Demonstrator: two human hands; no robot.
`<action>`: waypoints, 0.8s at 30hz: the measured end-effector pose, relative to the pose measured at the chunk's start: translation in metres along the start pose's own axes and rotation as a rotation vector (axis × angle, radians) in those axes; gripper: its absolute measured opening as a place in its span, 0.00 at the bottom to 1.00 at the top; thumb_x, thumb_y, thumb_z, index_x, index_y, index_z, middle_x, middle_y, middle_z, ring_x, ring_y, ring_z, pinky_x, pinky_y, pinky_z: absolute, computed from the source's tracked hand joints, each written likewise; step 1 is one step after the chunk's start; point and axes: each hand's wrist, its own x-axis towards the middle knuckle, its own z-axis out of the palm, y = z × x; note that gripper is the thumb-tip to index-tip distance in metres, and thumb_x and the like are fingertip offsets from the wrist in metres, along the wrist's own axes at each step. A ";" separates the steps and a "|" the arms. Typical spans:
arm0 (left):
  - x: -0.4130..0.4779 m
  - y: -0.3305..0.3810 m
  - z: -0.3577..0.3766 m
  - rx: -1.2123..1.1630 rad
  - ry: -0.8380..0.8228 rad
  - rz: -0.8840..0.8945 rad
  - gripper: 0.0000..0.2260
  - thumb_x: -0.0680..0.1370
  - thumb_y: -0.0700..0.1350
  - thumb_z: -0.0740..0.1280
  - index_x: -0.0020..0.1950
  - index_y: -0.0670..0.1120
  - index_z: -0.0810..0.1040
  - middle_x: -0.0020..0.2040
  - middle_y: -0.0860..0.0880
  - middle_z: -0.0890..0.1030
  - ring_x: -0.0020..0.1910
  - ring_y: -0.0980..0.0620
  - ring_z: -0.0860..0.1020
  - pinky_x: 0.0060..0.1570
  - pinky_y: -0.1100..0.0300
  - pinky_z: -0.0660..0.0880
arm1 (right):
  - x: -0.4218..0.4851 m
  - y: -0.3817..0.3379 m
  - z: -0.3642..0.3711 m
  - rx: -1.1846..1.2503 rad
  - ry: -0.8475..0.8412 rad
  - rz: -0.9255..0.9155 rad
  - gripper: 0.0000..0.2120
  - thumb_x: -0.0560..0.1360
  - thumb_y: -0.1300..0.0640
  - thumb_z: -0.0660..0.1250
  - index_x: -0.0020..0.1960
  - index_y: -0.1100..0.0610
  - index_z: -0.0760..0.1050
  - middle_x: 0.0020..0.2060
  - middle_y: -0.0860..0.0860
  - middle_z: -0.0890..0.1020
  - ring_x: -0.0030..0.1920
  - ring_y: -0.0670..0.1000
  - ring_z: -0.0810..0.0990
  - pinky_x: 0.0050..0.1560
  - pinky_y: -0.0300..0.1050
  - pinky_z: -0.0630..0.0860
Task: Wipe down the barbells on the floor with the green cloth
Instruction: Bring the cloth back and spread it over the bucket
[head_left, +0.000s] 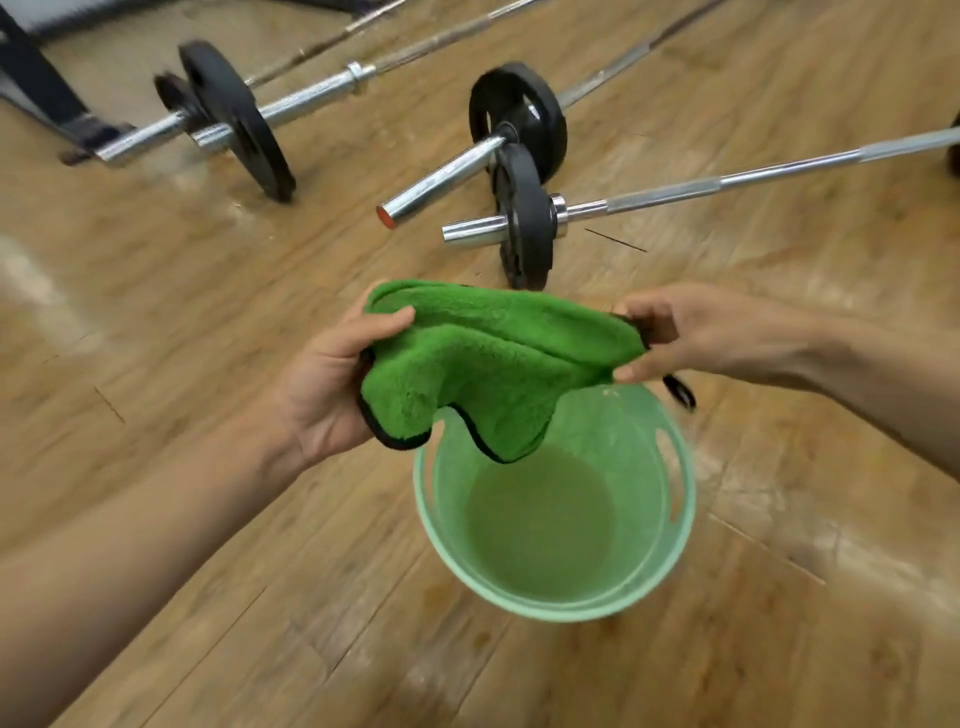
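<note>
Two grips, left hand, right hand, green cloth slung between

The cloth above the bucket is thick, fluffy green fabric with a deep matt pile and a narrow black stitched edge. The bucket is thin, pale green plastic, smooth and faintly see-through, with a soft sheen on its rim. Under the bucket, the floor is brown wood-look plank with visible grain, semi-glossy, with pale dull patches. Beyond the bucket, the barbells are bright polished metal, mirror-shiny on the thick end sleeves. The nearest bar shows a rougher, duller knurled stretch along its thin shaft. The plates are black, matt and rubbery-looking. One sleeve end carries a dull orange-red cap.
</note>
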 end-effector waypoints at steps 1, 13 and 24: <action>-0.009 -0.001 0.001 -0.028 0.025 0.010 0.43 0.61 0.40 0.85 0.73 0.37 0.72 0.57 0.39 0.85 0.52 0.43 0.86 0.52 0.49 0.84 | -0.001 0.001 -0.001 0.085 0.060 -0.010 0.11 0.71 0.55 0.75 0.48 0.57 0.78 0.37 0.51 0.82 0.40 0.50 0.79 0.39 0.44 0.75; -0.060 -0.002 0.014 -0.143 0.254 0.058 0.25 0.78 0.38 0.64 0.76 0.37 0.71 0.65 0.36 0.82 0.61 0.40 0.84 0.56 0.42 0.83 | -0.007 -0.003 0.025 0.204 -0.021 0.113 0.23 0.68 0.67 0.79 0.58 0.64 0.73 0.53 0.67 0.84 0.51 0.64 0.85 0.52 0.56 0.78; -0.068 -0.002 0.016 -0.162 0.199 0.098 0.22 0.75 0.37 0.66 0.70 0.44 0.74 0.63 0.37 0.83 0.57 0.40 0.86 0.48 0.44 0.85 | -0.023 -0.001 0.041 0.848 0.295 0.077 0.34 0.65 0.54 0.79 0.65 0.69 0.75 0.57 0.64 0.82 0.52 0.53 0.83 0.50 0.42 0.83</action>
